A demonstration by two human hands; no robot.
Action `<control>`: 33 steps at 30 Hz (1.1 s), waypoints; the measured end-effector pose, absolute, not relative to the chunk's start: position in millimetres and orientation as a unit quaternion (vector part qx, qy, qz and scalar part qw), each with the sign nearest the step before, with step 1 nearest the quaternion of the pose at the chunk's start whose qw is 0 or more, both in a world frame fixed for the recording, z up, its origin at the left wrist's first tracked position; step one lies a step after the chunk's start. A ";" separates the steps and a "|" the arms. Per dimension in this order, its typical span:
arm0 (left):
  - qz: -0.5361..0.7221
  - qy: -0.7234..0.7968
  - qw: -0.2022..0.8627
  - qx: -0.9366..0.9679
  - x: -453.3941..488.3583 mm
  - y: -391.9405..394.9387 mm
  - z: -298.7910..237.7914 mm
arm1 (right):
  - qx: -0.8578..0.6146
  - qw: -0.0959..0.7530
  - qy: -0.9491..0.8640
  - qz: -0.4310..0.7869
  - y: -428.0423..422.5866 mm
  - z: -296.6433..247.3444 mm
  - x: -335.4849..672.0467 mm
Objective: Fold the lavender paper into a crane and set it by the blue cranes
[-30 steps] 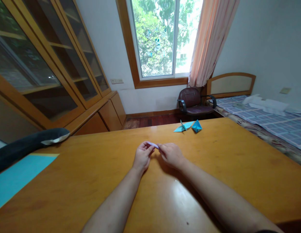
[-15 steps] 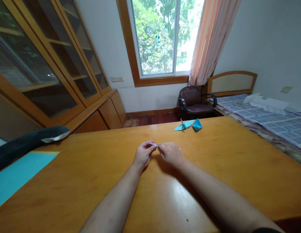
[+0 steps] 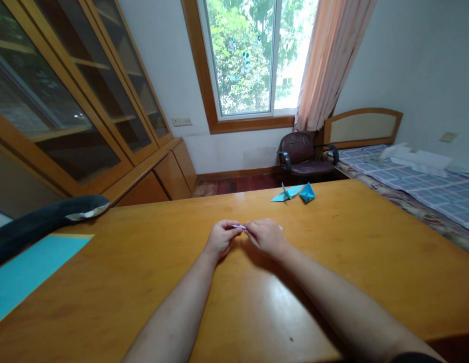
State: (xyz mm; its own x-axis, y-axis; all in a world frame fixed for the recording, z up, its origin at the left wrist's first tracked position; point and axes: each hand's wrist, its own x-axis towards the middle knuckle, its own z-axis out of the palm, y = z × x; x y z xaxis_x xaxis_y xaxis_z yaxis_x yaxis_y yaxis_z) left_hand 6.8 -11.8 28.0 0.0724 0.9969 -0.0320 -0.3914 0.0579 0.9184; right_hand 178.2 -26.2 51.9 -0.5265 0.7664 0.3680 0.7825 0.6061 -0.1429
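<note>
My left hand and my right hand meet at the middle of a wooden table. Both pinch a small folded piece of pale purple paper between fingertips and thumbs, low over the tabletop. Only a sliver of the paper shows between the hands; a pale edge peeks out to the right of my right hand. Both forearms rest along the table toward me.
Two folded blue paper figures lie near the table's far edge. A blue paper sheet lies at the left, beside a dark padded object. Beyond stand a glass-fronted cabinet, a brown armchair, a window and a bed.
Both hands have lowered slightly and the purple paper has sunk flatter between the fingers, with less of it showing. The view has tilted a little.
</note>
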 end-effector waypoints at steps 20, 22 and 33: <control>0.578 0.388 0.575 0.430 0.1 -11.4 31.9 | -0.448 0.179 -0.876 -0.026 -26.4 54.5 181.4; 0.576 0.384 0.578 0.432 1.0 -11.7 31.4 | -0.444 0.180 -0.878 -0.021 -27.5 55.0 180.2; 0.576 0.364 0.582 0.444 8.2 -13.3 27.9 | -0.434 0.207 -0.877 -0.001 -28.1 51.8 175.8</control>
State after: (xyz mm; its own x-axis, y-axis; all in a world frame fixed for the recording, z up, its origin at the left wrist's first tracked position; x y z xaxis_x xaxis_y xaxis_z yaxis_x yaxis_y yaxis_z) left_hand 8.2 -13.3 27.9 0.0726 0.9935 0.0876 -0.3470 -0.0572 0.9361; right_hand 175.8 -28.1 51.8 -0.5377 0.7604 0.3641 0.7609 0.6237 -0.1788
